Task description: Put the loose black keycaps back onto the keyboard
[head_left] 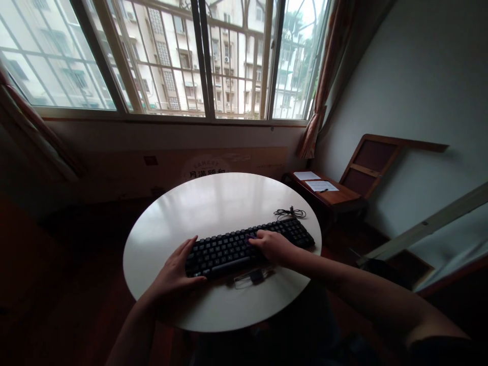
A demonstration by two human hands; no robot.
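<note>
A black keyboard (pixel 224 247) lies on the round white table (pixel 171 213). My left hand (pixel 176 272) braces its left end, thumb at the front edge and fingers along the back left corner. Above the keys right of the middle, my right hand (pixel 272 245) is closed with its fingertips pinching a small purple thing (pixel 249 238). The lower part of that thing meets the keys, and its kind is hard to make out. In front of the keyboard lie a thin wire loop (pixel 241 282) and a small black block (pixel 256 276).
A coiled black cable (pixel 290 212) lies behind the keyboard's right end. To the right stands a wooden chair (pixel 345 195) with papers (pixel 322 186) and a pen (pixel 324 190) on its seat. A barred window (pixel 206 61) and a cardboard panel (pixel 171 162) are beyond the table.
</note>
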